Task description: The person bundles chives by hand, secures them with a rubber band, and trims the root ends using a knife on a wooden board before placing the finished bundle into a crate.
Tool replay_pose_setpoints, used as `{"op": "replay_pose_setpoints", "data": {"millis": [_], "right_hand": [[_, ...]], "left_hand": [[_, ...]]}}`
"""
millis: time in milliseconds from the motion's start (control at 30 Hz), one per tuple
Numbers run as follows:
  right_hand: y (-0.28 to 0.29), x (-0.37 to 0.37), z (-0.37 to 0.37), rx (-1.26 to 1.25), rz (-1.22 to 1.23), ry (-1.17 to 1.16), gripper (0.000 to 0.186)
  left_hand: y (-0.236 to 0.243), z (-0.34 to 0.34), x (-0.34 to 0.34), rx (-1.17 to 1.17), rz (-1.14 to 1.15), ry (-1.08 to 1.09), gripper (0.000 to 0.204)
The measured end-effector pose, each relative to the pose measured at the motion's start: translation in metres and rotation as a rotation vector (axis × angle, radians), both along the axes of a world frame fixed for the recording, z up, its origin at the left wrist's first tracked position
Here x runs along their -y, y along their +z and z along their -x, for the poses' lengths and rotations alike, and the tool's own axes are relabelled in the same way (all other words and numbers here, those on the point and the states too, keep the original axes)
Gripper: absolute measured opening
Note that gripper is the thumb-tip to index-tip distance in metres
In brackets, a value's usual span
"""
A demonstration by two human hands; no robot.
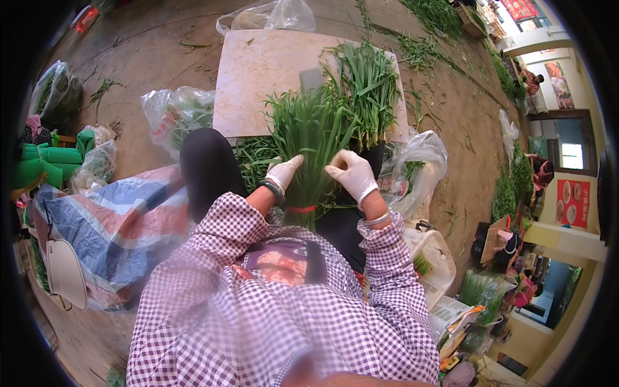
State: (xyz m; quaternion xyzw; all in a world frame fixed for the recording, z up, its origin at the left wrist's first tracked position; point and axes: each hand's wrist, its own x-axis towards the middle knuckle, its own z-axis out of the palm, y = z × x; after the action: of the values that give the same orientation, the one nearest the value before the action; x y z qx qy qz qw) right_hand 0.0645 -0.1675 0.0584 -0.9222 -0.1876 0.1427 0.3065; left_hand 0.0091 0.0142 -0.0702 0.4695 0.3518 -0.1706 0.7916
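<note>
1. The green bunch (314, 132) of long leaves stands between the hands, above the lap, its upper leaves before the tabletop (251, 84).
2. A red band (300, 209) circles its lower end.
3. The gloved left hand (284, 174) grips the bunch's left side.
4. The gloved right hand (353, 174) is curled at its right edge; whether it pinches a leaf cannot be told.
5. Another leafy bunch (369, 90) lies on the tabletop's right side.
</note>
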Motion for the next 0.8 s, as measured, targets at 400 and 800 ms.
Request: {"op": "replay_pose_setpoints", "data": {"millis": [400,800], "right_hand": [[-0.019,-0.031,-0.013,-0.094,0.137,-0.263,0.040],[0.004,-0.003,-0.022,-0.102,0.167,0.106,0.016]], "left_hand": [[0.020,0.001,0.001,-0.031,0.115,0.000,0.035],[-0.010,0.001,-0.005,0.032,0.080,-0.038,0.035]]}}
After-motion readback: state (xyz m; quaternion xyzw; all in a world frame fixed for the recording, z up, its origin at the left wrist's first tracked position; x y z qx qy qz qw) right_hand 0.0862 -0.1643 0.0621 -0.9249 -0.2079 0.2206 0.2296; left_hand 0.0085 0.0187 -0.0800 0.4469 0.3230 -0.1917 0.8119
